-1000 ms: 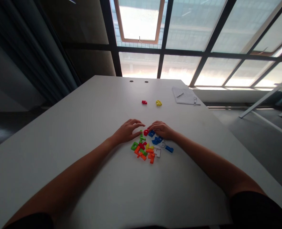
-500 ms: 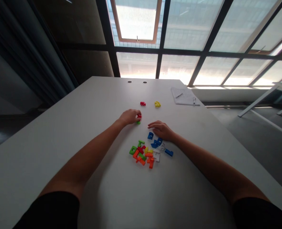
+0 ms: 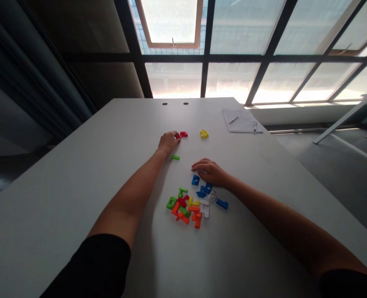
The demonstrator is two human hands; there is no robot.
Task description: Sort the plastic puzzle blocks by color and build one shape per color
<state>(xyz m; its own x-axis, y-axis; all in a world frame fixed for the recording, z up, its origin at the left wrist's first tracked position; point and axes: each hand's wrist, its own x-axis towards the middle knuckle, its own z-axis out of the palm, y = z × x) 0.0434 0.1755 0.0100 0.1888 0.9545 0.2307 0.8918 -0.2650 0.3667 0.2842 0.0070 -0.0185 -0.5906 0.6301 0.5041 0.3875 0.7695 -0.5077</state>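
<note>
My left hand (image 3: 167,142) reaches far across the white table (image 3: 78,178), its fingers closed on a small red plastic block (image 3: 178,137). That block is right beside another red block (image 3: 184,134); whether they touch I cannot tell. A green bar-shaped block (image 3: 175,157) lies nearer, by my left wrist. My right hand (image 3: 211,171) rests on the table with its fingers stretched out and nothing in them. Just in front of its palm lies a blue block (image 3: 195,180). A yellow block (image 3: 204,134) lies off to the right of the red ones.
Nearer me is a loose heap of letter-like blocks: orange (image 3: 198,220), green (image 3: 171,203), white (image 3: 205,208) and several blue ones (image 3: 222,203). Papers (image 3: 241,121) with pens lie at the far right, near the table edge. Two round holes (image 3: 186,103) sit at the far edge.
My left hand has moved away from me with the red block, up to the other red one. The green block it was over now lies uncovered. My right hand has hardly moved.
</note>
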